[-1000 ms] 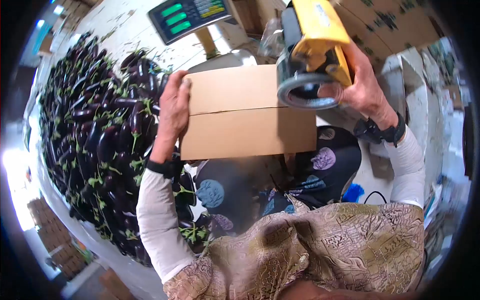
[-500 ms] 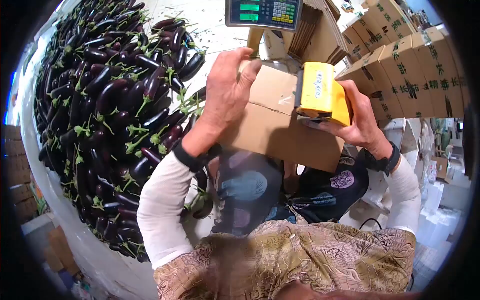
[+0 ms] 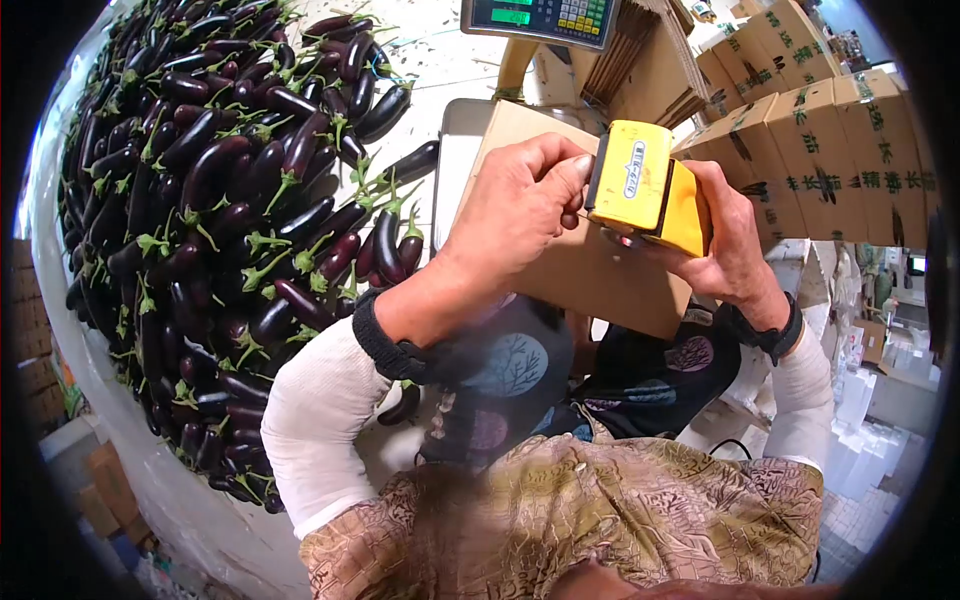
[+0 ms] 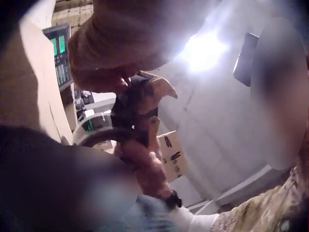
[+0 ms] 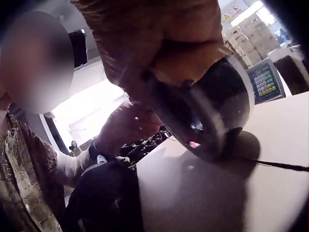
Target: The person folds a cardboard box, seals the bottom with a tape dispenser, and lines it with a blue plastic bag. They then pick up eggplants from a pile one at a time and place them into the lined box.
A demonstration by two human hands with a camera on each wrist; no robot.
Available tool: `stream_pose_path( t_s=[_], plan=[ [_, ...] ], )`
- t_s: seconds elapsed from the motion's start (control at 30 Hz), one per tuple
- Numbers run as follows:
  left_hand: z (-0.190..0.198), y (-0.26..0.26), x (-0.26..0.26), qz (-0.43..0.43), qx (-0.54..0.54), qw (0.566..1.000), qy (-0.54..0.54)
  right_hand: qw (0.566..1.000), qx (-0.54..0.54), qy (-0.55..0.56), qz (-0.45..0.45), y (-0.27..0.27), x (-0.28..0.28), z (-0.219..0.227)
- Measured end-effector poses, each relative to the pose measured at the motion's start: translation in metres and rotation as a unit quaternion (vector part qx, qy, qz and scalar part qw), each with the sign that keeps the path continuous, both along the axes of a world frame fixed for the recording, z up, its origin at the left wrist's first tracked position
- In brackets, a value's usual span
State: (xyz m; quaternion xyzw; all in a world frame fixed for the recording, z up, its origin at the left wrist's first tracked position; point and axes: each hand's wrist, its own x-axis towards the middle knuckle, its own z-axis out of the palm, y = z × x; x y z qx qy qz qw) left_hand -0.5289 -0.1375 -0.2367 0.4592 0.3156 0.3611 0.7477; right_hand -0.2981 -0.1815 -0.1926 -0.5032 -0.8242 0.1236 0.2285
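A brown cardboard box (image 3: 590, 285) lies on a scale platform in front of me. My right hand (image 3: 725, 240) grips a yellow tape dispenser (image 3: 640, 185) and holds it down on the box top. My left hand (image 3: 560, 185) reaches across the box with curled fingers that pinch at the dispenser's front end; the tape itself is hidden there. In the right wrist view the tape roll (image 5: 217, 111) rests on the box (image 5: 231, 193) near its centre seam. The left wrist view is blurred and shows the dispenser (image 4: 137, 104) under my left hand (image 4: 120, 43).
A large heap of dark purple eggplants (image 3: 220, 200) covers the white surface on the left. The scale's display (image 3: 540, 20) stands behind the box. Flat cardboard sheets (image 3: 640, 60) and several printed cartons (image 3: 830, 140) are stacked at the right.
My left hand left the box's far left edge and came across to the dispenser's front end. The dispenser came down from the air onto the box top.
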Motion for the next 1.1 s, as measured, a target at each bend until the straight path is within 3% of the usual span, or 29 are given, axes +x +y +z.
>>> stream_pose_path(
  t_s=[0.1, 0.17, 0.27, 0.47, 0.6, 0.67, 0.87, 1.1],
  plan=[
    [0.003, 0.001, -0.008, 0.031, 0.06, 0.994, 0.09, 0.998, 0.011, -0.055, -0.001, 0.001, -0.005, 0.004],
    [-0.006, 0.003, -0.012, 0.115, 0.281, 0.935, 0.181, 0.998, 0.004, -0.058, 0.012, 0.001, -0.014, 0.009],
    [-0.007, 0.008, -0.023, 0.109, 0.299, 0.921, 0.224, 0.996, 0.001, -0.088, 0.016, -0.001, -0.029, 0.017],
    [-0.024, 0.023, -0.042, 0.116, 0.235, 0.946, 0.193, 0.991, -0.045, -0.122, 0.013, 0.006, -0.038, 0.023],
    [-0.031, 0.039, -0.09, 0.213, 0.119, 0.945, 0.216, 0.986, -0.043, -0.159, 0.009, 0.005, -0.027, 0.03],
    [-0.052, 0.05, -0.131, 0.239, -0.001, 0.96, 0.144, 0.98, -0.049, -0.191, 0.0, 0.001, -0.022, 0.031],
    [-0.101, 0.06, -0.147, 0.235, -0.056, 0.97, 0.032, 0.968, -0.061, -0.243, -0.003, 0.009, -0.029, 0.029],
    [-0.136, 0.063, -0.136, 0.24, -0.037, 0.967, 0.083, 0.96, -0.066, -0.273, -0.007, 0.014, -0.047, 0.028]
  ],
)
